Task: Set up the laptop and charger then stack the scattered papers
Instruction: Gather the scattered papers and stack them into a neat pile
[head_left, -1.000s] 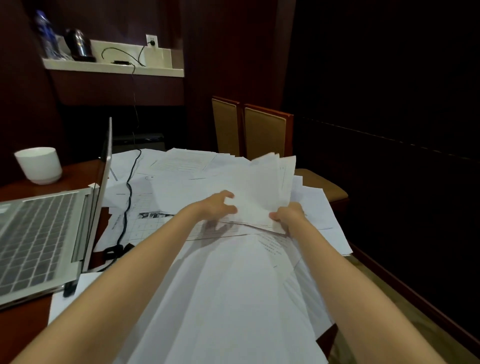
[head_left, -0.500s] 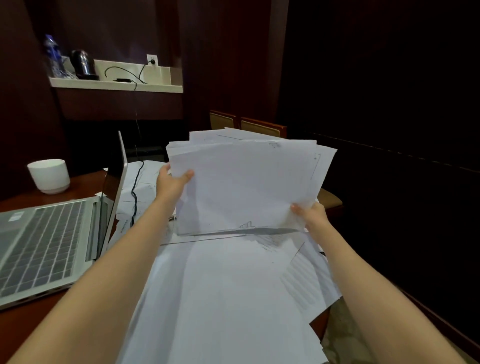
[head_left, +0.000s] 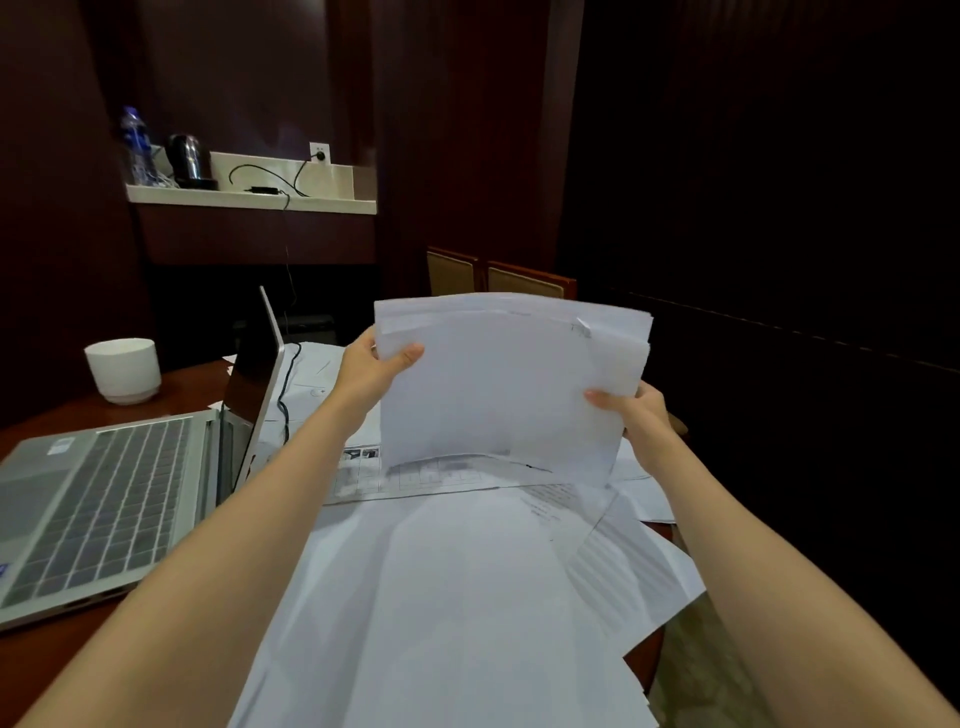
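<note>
Paper stack (head_left: 509, 389) upright between 2 hands (left hand (head_left: 371, 371), right hand (head_left: 636, 410)), both gripping its edges.

Both my bare arms extended forward, hands raised and closed in a pinch grip.

My left hand (head_left: 370, 370) sits higher, thumb pressed flat across the near face of the sheaf of white paper sheets (head_left: 506, 384) at its upper left edge, fingers hidden behind. My right hand (head_left: 636, 408) sits lower at the right edge, thumb on the near face, wrist bent slightly inward. Both forearms are bare and converge toward the centre.
</note>
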